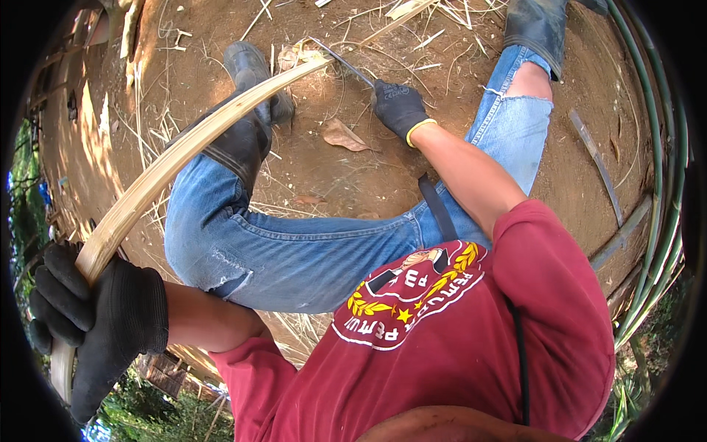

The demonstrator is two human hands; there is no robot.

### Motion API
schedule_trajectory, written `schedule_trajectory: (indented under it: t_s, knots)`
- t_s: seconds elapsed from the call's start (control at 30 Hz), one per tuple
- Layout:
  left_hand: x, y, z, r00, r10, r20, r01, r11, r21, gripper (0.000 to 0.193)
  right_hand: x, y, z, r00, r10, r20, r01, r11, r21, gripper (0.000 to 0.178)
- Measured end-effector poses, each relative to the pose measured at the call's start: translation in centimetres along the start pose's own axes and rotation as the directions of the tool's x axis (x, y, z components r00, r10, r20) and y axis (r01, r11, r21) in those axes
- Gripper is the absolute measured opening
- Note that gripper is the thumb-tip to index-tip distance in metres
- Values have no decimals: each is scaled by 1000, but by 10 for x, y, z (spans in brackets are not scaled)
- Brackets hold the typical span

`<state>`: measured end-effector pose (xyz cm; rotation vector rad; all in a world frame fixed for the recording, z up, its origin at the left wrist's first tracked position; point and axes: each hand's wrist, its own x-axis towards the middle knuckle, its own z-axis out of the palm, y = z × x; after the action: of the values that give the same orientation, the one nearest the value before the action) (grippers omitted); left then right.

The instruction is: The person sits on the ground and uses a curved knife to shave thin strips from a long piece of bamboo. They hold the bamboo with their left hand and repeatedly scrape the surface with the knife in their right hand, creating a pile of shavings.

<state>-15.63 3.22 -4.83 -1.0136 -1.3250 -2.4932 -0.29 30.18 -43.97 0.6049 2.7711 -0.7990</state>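
Observation:
A long, pale split bamboo strip runs from the lower left up to the middle of the ground, curving over my bent left leg. My left hand, in a black glove, wraps round its lower end. In a black glove with a yellow cuff, my right hand is closed on a knife. The knife's thin dark blade points up and left, crossing close to the strip's far end; whether they touch I cannot tell. Its handle is hidden inside the fist.
My dark boots rest on brown soil strewn with shavings. A dry leaf lies between my legs. Another pale strip lies at the top. Long green poles curve along the right edge, near a flat greyish strip.

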Motion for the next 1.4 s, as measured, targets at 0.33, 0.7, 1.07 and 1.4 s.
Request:
schedule_trajectory:
  t_s: [0.33, 0.7, 1.07, 1.4]
  knots:
    - [2, -8, 14, 991, 93, -96, -66, 966, 250, 74, -31, -70, -51, 941, -271, -203, 305, 938, 162, 27]
    - [9, -12, 28, 951, 180, -252, -84, 933, 350, 69, -66, -143, -113, 835, -386, -393, 487, 850, 200, 56]
    - [4, -5, 31, 987, -23, -162, 57, 977, 206, 56, -82, -179, -166, 813, -461, -355, 517, 853, 75, 36]
    - [-1, -10, 39, 993, -49, -108, 66, 984, 163, 44, -82, -150, -161, 833, -419, -360, 500, 850, 167, 31]
